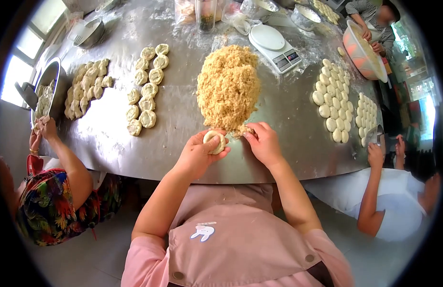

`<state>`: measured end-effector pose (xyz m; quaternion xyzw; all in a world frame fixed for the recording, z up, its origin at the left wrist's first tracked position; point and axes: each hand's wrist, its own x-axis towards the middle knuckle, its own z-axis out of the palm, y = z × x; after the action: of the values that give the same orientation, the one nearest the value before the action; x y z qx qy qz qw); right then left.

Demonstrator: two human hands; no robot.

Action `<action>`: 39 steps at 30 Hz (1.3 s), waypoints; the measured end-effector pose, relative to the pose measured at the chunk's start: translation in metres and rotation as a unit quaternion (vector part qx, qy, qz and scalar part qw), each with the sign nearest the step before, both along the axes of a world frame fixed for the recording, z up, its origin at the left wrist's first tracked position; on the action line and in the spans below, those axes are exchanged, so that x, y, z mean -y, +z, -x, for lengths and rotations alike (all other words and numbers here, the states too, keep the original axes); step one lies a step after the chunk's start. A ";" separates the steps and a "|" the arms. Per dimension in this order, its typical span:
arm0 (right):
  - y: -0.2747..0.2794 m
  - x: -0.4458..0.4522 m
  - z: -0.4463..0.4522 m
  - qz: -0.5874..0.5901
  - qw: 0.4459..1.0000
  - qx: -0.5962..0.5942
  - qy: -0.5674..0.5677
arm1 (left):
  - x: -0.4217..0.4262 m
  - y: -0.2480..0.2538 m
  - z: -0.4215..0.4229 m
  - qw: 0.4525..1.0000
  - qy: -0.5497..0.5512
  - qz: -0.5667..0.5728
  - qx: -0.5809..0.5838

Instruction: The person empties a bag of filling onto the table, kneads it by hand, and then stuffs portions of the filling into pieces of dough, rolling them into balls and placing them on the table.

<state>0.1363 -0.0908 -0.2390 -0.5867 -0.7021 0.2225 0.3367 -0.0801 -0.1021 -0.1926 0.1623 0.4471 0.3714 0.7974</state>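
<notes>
A small round of dough (215, 142) with a hollow in its middle lies in my left hand (198, 152), my thumb pressed into the hollow. My right hand (265, 145) pinches a bit of crumbly yellow filling (241, 130) at the near edge of a large mound of filling (228, 86). The mound sits on the steel table (178, 103) straight ahead of me. Left of it, two rows of hollowed dough rounds (147, 103) run away from me.
Dough pieces (85, 89) and a metal bowl (56, 79) lie left, by a co-worker's hands (43, 130). A kitchen scale (274, 47) stands behind the mound. Smooth dough balls (334, 100) fill the right, near another co-worker's hand (375, 154). A large basin (360, 52) is back right.
</notes>
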 end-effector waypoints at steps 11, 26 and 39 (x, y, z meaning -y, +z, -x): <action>0.029 -0.004 0.029 0.052 0.988 -0.143 0.002 | 0.009 -0.053 -0.006 0.988 0.108 0.000 0.108; 0.025 0.007 0.079 0.042 0.993 -0.101 0.042 | 0.010 -0.052 -0.020 0.977 0.168 -0.092 0.098; 0.040 -0.008 0.050 -0.067 0.983 -0.002 0.171 | -0.002 -0.023 0.011 0.963 0.147 0.004 0.228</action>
<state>0.0858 -0.0832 -0.1993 -0.4334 -0.8047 0.2307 0.3337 -0.0911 -0.0997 -0.2154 0.0025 0.2741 0.5094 0.8157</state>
